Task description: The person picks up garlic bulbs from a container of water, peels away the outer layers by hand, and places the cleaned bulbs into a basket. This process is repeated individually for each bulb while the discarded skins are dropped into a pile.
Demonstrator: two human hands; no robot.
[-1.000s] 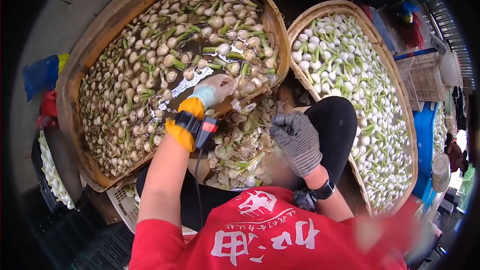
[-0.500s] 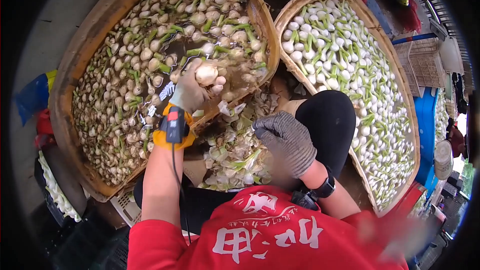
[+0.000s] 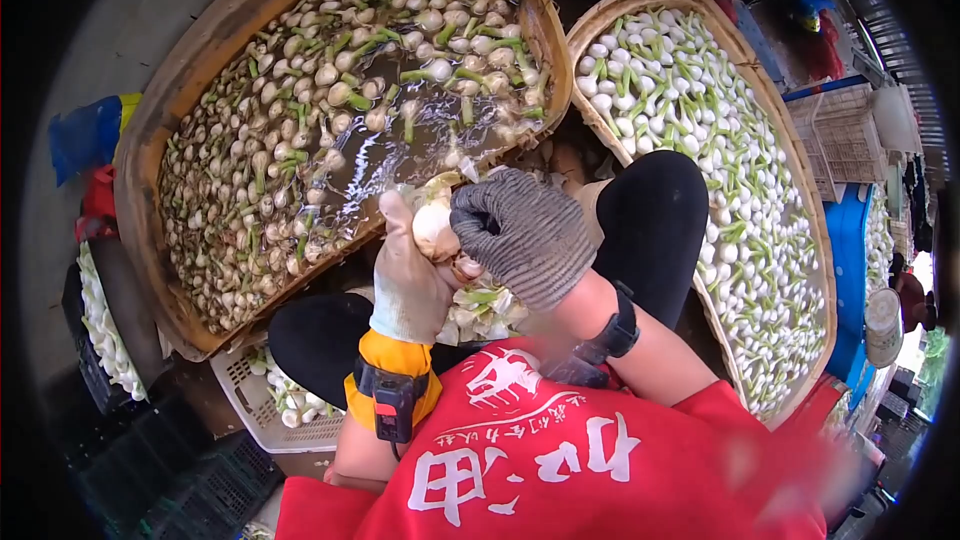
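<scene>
My left hand (image 3: 415,265), in a pale glove with an orange cuff, is closed around a garlic bulb (image 3: 435,230) with loose, brownish skin; more small bulbs show below it in the palm. My right hand (image 3: 525,235), in a grey striped knit glove, presses curled fingers against the bulb's right side. Its fingertips are partly hidden, so whether they also pinch skin does not show. Both hands are over a heap of peeled skins (image 3: 480,315) between my knees. Beyond them, a large tub (image 3: 140,180) holds muddy water and many unpeeled bulbs with green stems.
To the right, a second tub (image 3: 822,270) contains clean white bulbs with green stems. A white plastic basket (image 3: 262,422) with bulbs stands at lower left. A blue container (image 3: 848,275) and wicker baskets (image 3: 845,135) are at far right. My knees flank the skin heap.
My left hand has come back from above the water tub toward my lap, bringing the garlic bulb. My right hand has moved up and left to meet it.
</scene>
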